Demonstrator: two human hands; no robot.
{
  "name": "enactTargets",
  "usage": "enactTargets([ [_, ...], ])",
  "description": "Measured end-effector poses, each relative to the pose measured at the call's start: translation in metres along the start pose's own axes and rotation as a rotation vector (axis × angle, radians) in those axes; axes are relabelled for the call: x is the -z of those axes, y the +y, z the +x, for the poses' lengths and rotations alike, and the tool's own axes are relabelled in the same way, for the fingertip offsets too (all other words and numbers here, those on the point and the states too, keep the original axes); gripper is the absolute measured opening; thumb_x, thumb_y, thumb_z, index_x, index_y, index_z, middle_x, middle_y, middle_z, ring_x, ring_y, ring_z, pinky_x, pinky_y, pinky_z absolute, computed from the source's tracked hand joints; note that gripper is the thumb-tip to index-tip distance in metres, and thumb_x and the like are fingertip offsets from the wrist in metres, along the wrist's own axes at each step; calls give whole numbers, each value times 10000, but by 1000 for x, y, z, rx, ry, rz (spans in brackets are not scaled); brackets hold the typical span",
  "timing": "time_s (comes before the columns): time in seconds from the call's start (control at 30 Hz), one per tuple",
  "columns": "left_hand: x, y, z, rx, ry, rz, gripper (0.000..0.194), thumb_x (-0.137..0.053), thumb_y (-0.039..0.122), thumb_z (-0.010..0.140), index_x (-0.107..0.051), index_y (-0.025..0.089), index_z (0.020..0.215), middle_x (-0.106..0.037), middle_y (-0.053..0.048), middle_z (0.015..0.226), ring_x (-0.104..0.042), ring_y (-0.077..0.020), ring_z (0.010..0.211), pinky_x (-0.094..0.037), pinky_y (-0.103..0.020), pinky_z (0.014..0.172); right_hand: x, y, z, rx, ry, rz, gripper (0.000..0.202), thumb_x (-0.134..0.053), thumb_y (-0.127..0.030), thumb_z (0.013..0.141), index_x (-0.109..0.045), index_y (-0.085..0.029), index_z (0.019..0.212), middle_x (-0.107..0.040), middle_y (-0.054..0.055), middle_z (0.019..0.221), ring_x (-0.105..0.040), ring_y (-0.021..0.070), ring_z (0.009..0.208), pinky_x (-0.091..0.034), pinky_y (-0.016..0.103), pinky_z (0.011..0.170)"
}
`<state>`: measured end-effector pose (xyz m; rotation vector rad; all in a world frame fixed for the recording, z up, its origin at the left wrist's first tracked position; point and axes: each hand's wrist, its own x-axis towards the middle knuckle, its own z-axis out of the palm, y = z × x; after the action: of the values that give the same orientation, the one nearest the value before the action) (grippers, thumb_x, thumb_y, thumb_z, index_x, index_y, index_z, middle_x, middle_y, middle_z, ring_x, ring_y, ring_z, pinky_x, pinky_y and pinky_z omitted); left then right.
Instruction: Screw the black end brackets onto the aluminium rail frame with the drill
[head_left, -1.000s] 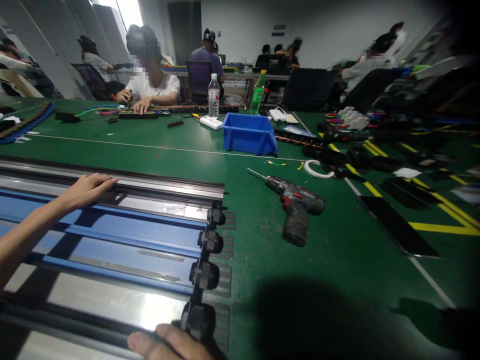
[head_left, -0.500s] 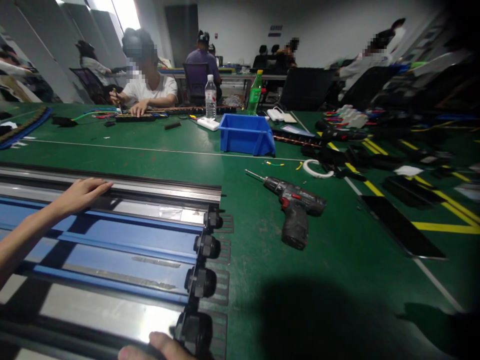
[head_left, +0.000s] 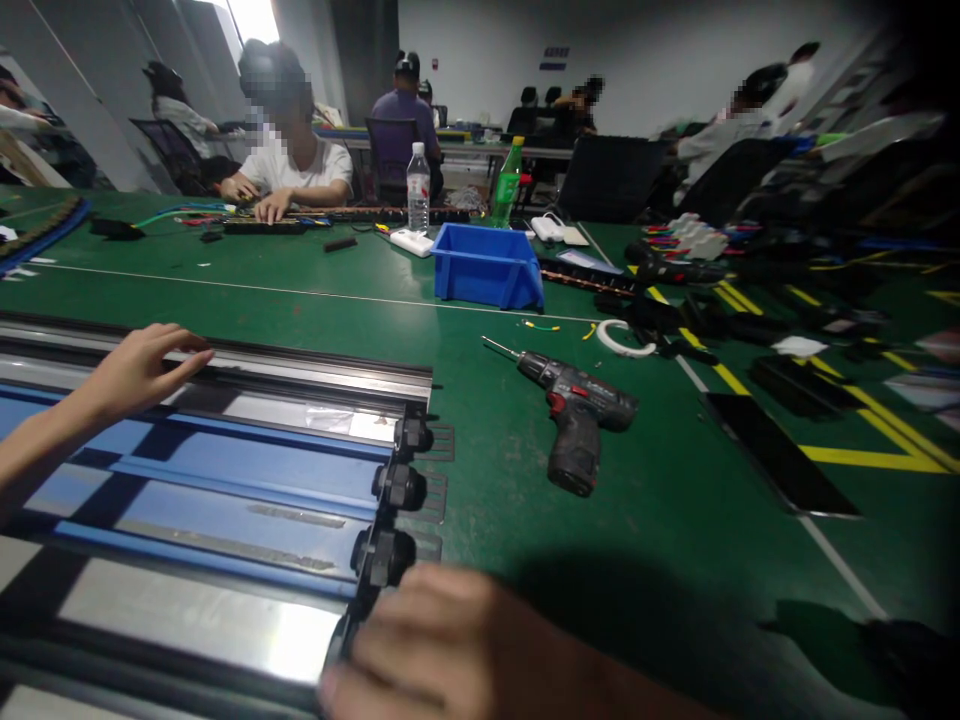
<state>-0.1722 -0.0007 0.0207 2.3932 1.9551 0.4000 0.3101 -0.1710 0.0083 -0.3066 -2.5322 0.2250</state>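
Note:
Several long aluminium profiles [head_left: 225, 458], blue and silver, lie side by side across the left of the table. Black cable glands [head_left: 394, 557] project from their right ends, with flat slotted black tabs [head_left: 435, 497] beyond them. My left hand [head_left: 146, 370] rests over the far silver rail [head_left: 330, 370], its fingers loosely extended and the thumb apart. At the near corner, my right hand [head_left: 442, 650] curls over the closest gland, which it mostly hides; its fingers are slightly blurred. To the right lies a black cordless drill [head_left: 581, 415] with a long bit pointing left.
Behind the drill stand a blue bin [head_left: 487, 270], a water bottle [head_left: 418, 190] and a green bottle [head_left: 508, 185]. A white ring [head_left: 626, 340] and a black phone-like slab [head_left: 780, 455] lie to the right. Across the table a co-worker [head_left: 289, 170] handles parts.
My right hand has come up from the bottom edge and moved right, onto the nearest gland. My left hand has lifted its knuckles slightly. The view has shifted a little.

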Motion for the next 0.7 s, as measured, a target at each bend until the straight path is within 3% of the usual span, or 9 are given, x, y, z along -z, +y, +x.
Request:
enactTargets([
  [0.07,4,36,-1,-110,146,20,349,-497,483,987,-623,163,1047,-629,-41,1027,-557,-184,996,-397,-296,954,15,39,-4,-242,29,-89,307,-504,-264,1020,-626,-161,1282,-761,31,867,-672,171,727,-552,314,708],
  [0.13,4,84,-1,-233,150,-55,257,-507,405,999,-611,170,1001,-629,-39,955,-582,-160,880,-431,-273,834,21,76,-8,-494,9,-24,351,-542,-282,1019,-587,-156,1343,-763,57,951,-701,179,824,-541,305,754],
  [0.17,2,109,-1,-314,107,-85,225,-516,381,997,-612,181,961,-633,-39,908,-585,-156,822,-435,-274,772,19,90,-8,-590,-13,0,367,-570,-296,1011,-574,-181,1360,-762,41,947,-707,175,822,-533,295,744],
  [0.23,-5,155,-2,-503,-61,-138,175,-524,343,993,-627,204,964,-653,-56,883,-604,-173,792,-446,-305,732,11,110,-7,-648,-41,11,446,-620,-326,987,-533,-196,1405,-763,24,913,-716,179,795,-519,294,722],
  [0.33,-20,203,-4,-677,-282,-134,151,-520,327,989,-639,252,1044,-680,-67,907,-636,-206,798,-454,-352,710,-5,121,-2,-637,-78,5,500,-673,-353,956,-525,-211,1412,-766,2,828,-729,194,751,-483,295,673],
  [0.47,-37,224,-7,-710,-344,-63,171,-513,349,1002,-629,247,1077,-673,-69,865,-628,-237,797,-443,-383,704,-16,124,3,-613,-111,25,440,-692,-338,947,-570,-204,1348,-777,0,801,-744,205,753,-445,288,652],
  [0.7,-50,220,-10,-687,-378,-132,132,-475,319,1020,-577,235,1026,-638,-69,872,-592,-230,808,-448,-383,718,-14,133,1,-568,-114,89,404,-656,-396,975,-572,-220,1329,-784,-11,836,-743,181,757,-444,270,654],
])
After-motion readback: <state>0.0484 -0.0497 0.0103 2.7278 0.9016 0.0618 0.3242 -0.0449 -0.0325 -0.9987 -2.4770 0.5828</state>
